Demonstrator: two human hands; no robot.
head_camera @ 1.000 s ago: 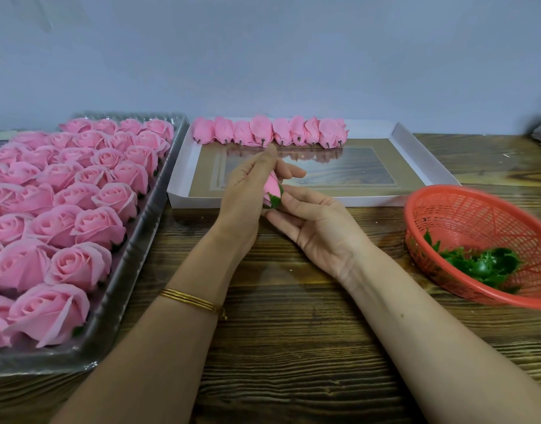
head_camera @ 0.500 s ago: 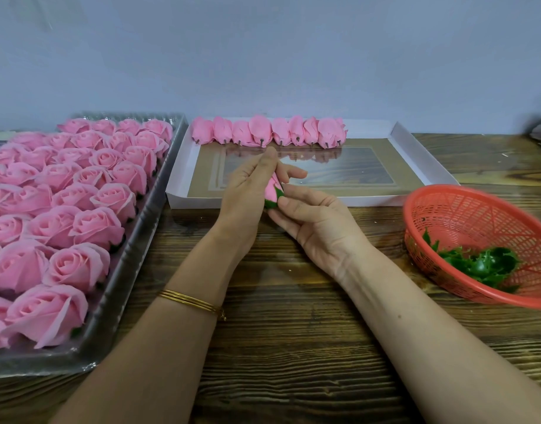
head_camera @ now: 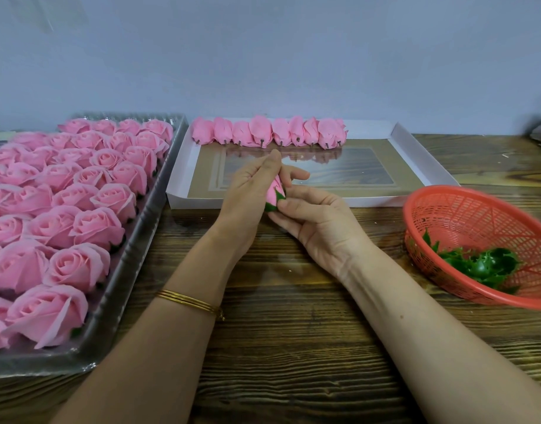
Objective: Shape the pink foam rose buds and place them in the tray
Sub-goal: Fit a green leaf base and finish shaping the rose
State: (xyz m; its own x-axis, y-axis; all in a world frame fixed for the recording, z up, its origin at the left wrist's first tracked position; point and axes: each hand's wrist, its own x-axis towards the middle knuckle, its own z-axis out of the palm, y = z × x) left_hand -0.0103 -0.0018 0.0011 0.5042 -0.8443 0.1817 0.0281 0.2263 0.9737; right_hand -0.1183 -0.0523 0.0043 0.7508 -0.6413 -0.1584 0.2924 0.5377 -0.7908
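A pink foam rose bud (head_camera: 274, 192) with a green calyx at its base sits between both hands, just in front of the white tray (head_camera: 422, 157). My left hand (head_camera: 247, 194) wraps round the bud from the left, fingers closed over its tip. My right hand (head_camera: 318, 224) pinches the green base from the right. Along the tray's back edge lies a row of several shaped buds (head_camera: 267, 133), stems pointing toward me. Most of the held bud is hidden by my fingers.
A clear plastic tray (head_camera: 134, 255) full of open pink roses (head_camera: 79, 209) fills the left side. A red mesh basket (head_camera: 477, 215) holding green calyxes (head_camera: 483, 266) sits at the right. The wooden table (head_camera: 293, 347) lies below my arms.
The bud has turned slightly between my fingers, and the green calyx now sits further up its base. Both hands have stayed in the same place.
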